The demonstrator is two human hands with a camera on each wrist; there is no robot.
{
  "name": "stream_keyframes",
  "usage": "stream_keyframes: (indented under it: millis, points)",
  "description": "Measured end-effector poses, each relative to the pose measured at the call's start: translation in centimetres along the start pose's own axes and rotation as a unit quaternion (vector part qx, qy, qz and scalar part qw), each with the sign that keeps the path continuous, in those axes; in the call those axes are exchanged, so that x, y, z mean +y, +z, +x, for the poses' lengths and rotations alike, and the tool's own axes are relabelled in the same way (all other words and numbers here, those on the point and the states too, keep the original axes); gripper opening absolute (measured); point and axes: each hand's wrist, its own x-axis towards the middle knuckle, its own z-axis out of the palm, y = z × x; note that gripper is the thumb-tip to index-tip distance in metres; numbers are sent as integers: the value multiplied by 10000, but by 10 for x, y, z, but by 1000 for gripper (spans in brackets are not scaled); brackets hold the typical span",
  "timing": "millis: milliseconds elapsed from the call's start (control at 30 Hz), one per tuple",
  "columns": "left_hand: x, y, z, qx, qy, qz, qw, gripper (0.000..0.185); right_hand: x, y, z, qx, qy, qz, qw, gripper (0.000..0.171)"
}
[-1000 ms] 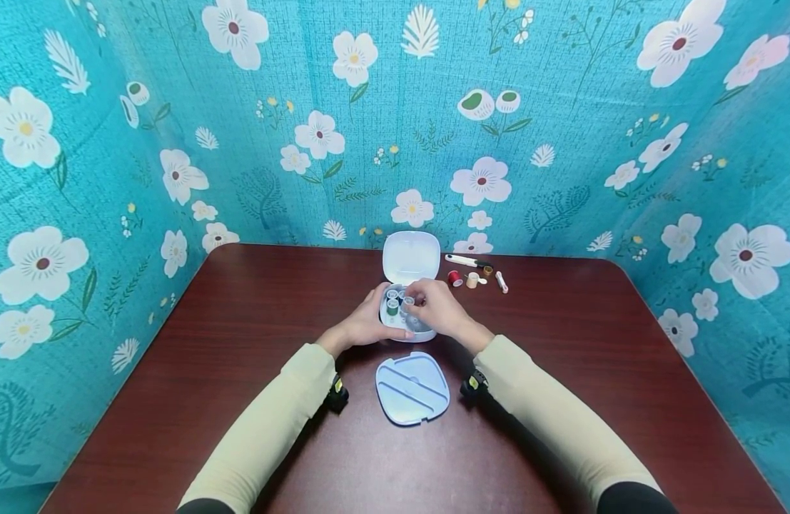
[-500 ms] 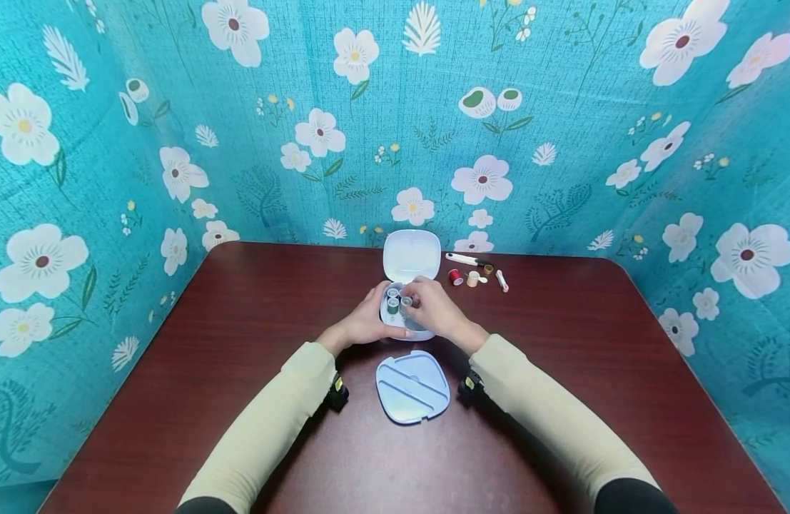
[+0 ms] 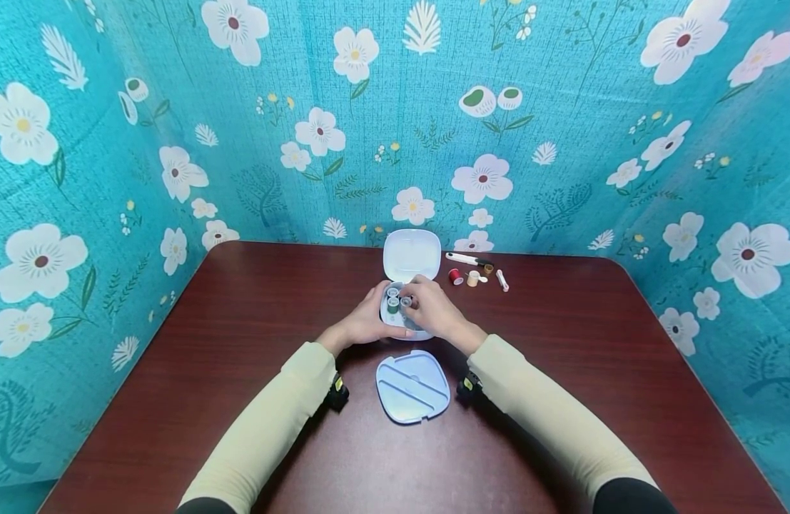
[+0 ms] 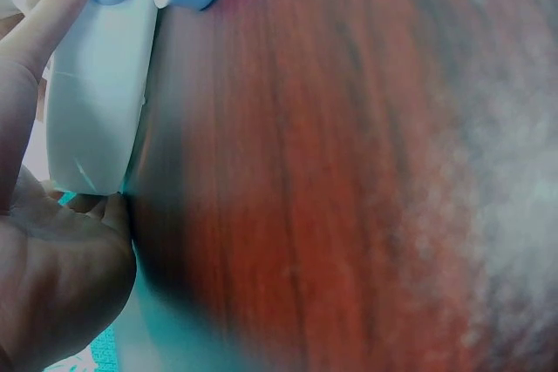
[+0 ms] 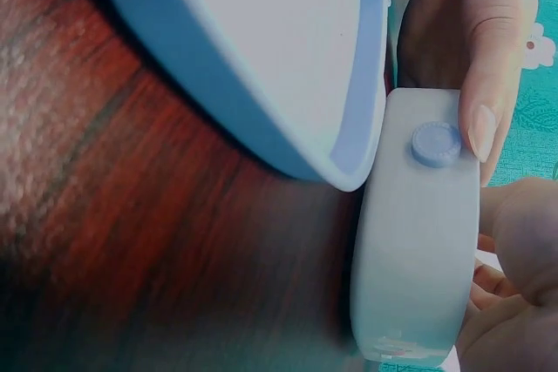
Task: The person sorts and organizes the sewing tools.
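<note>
A small light-blue box [image 3: 390, 318] stands open on the dark red table, its lid [image 3: 411, 253] upright behind it. Several thread spools [image 3: 392, 305] sit inside. My left hand [image 3: 367, 323] grips the box from the left, its thumb [image 4: 42, 34] lying along the front wall [image 4: 98, 93] beside the round clasp button [image 5: 436, 143]. My right hand [image 3: 435, 308] reaches in from the right, and its fingertips pinch a small pale spool [image 3: 405, 301]. The right half of the box is hidden under that hand.
A loose light-blue tray insert [image 3: 412, 386] lies just in front of the box, between my forearms. Right of the lid lie a red spool [image 3: 455, 276], a beige spool [image 3: 473, 279], a white piece [image 3: 501, 280] and a white-handled tool [image 3: 464, 260]. Floral blue walls enclose the table.
My right hand's fingers have crept slightly left and lower over the spools. The left hand and the box have stayed put.
</note>
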Motion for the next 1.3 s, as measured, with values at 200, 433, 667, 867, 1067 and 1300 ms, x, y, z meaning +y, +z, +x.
stream_keyframes:
  millis: [200,433,667,867,1067,1300]
  points:
    - [0,-1,0,-14,-97,9,10000,107,-2,0,-1,-54,71,9,10000,23]
    - [1,0,-1,-10,-127,56,9999,108,-4,-3,-2,-47,54,46,10000,24]
    - [0,0,-1,-24,-156,37,9999,109,-2,-9,-6,-75,-20,72,9999,29]
    - [0,1,-1,8,-157,45,9999,107,2,-14,-11,-76,-65,-45,9999,27]
    - [0,1,0,109,-7,184,9998,104,5,-18,-17,-83,31,-141,9999,27]
    - [1,1,-1,86,-61,128,9999,105,8,-23,-23,-35,-60,-210,9998,29]
